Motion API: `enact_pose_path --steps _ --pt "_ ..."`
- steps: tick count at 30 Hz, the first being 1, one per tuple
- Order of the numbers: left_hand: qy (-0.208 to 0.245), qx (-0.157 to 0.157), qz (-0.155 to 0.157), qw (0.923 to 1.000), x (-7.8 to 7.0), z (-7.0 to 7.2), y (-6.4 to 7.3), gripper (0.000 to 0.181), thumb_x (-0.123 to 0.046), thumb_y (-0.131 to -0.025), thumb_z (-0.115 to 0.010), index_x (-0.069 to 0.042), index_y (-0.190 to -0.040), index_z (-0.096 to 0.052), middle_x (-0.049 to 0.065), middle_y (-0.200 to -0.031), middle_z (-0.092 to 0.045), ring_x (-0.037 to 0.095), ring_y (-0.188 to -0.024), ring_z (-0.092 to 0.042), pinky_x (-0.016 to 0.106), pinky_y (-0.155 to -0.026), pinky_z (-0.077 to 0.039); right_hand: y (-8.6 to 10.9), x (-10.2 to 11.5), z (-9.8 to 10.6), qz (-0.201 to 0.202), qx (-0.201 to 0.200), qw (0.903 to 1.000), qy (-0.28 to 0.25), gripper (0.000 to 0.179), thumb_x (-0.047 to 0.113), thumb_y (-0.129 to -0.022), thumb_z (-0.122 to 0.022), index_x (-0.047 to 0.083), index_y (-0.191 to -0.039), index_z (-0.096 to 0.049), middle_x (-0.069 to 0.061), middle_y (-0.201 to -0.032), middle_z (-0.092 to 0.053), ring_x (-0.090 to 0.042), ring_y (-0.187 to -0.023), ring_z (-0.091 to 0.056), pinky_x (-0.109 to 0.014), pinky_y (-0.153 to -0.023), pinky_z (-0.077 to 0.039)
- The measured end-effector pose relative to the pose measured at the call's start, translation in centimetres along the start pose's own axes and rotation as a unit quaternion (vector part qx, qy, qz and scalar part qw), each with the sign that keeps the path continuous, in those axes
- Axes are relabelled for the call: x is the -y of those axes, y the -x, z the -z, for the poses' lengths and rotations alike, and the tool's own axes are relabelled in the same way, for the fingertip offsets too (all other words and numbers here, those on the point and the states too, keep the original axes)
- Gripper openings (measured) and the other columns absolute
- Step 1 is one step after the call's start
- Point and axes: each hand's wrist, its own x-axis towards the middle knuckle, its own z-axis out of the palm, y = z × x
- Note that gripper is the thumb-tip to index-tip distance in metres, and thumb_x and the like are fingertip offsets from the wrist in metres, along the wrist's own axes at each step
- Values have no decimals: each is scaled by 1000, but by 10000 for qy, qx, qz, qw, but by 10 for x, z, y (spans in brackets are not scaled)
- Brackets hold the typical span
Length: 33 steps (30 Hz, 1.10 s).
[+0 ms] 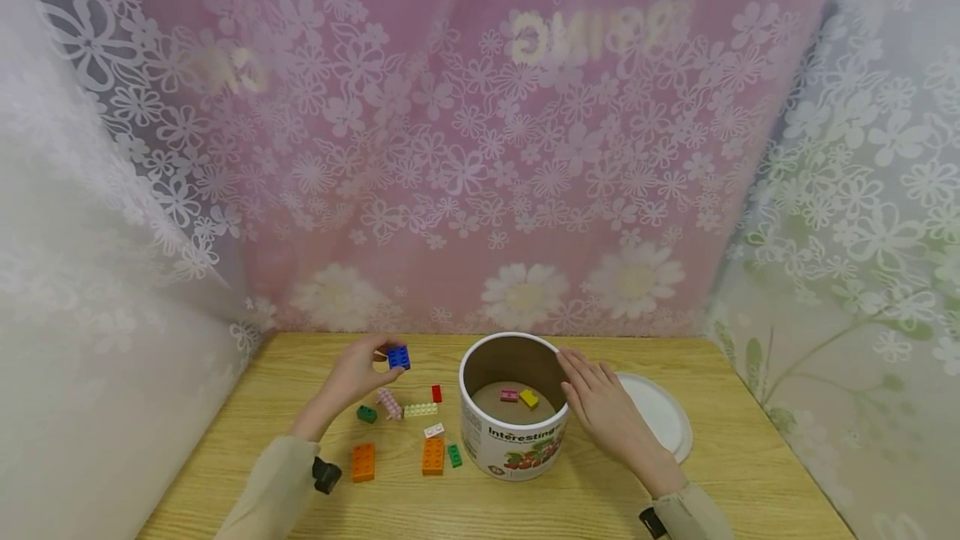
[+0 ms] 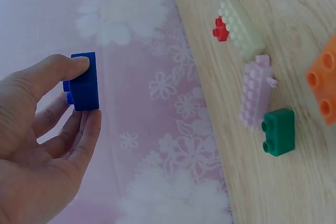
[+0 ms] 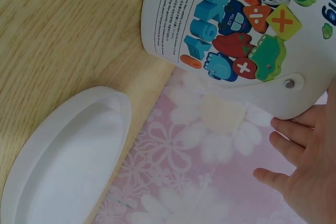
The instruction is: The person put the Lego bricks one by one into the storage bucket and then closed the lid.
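Observation:
My left hand (image 1: 365, 372) pinches a blue toy brick (image 1: 399, 357) between thumb and fingers, raised above the back of the table. In the left wrist view the blue brick (image 2: 85, 81) shows its smooth side, its studs toward the palm. A round white bucket (image 1: 513, 440) with a printed label stands upright right of the loose bricks. Inside lie a pink brick (image 1: 508, 395) and a yellow brick (image 1: 528, 399). My right hand (image 1: 603, 407) rests with extended fingers against the bucket's right rim. The right wrist view shows those fingers (image 3: 291, 132) by the bucket's edge.
Left of the bucket lie orange bricks (image 1: 363, 462), green bricks (image 1: 367, 414), a lilac brick (image 1: 389, 403), a pale yellow brick (image 1: 421, 410), a white brick (image 1: 434, 431) and a red brick (image 1: 437, 393). A white lid (image 1: 660, 415) lies right of the bucket. Flowered curtains (image 1: 480, 190) hang behind.

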Motion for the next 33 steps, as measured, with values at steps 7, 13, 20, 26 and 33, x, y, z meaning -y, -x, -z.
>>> enact_pose_path --steps 7,13,20,26,33 --pt "60 66 -102 9999 -17 0 -5 38 -11 -87 -81 -4 -123 -68 10 -113 -70 27 -100 -67 45 -92 -58 0 0 0 0 -5 10000 2 53 32 -110 -43 8 -156 -39 -11 -160 -40 -29 -147 -37 -57 -120 -27" --pt "198 99 -159 9996 -32 -3 -11 38 -11 -88 -80 -4 -124 -68 10 -114 -71 29 -102 -67 45 -92 -57 1 0 0 -1 -4 10000 -9 53 34 -110 -42 8 -157 -38 -11 -160 -40 -29 -148 -36 -57 -120 -27" --pt "312 76 -523 9981 -44 -9 -20 38 -12 -87 -81 -4 -122 -68 11 -112 -71 28 -99 -68 43 -90 -59 1 0 0 16 -20 10000 17 53 33 -110 -42 8 -156 -39 -10 -160 -40 -28 -148 -37 -57 -120 -28" --pt "424 196 -808 9956 -60 -14 -28 36 -12 -87 -81 -3 -121 -68 10 -111 -71 28 -98 -67 42 -89 -59 1 0 0 43 -22 10000 15 53 33 -110 -42 8 -156 -39 -11 -160 -40 -29 -147 -37 -58 -119 -28" --pt "738 362 -756 9937 -78 -28 -37 37 -10 -88 -79 -4 -122 -68 11 -112 -69 30 -102 -65 48 -95 -56 0 -1 -1 97 -74 9999 34 53 33 -110 -42 7 -156 -40 -11 -159 -41 -30 -147 -38 -58 -119 -28"
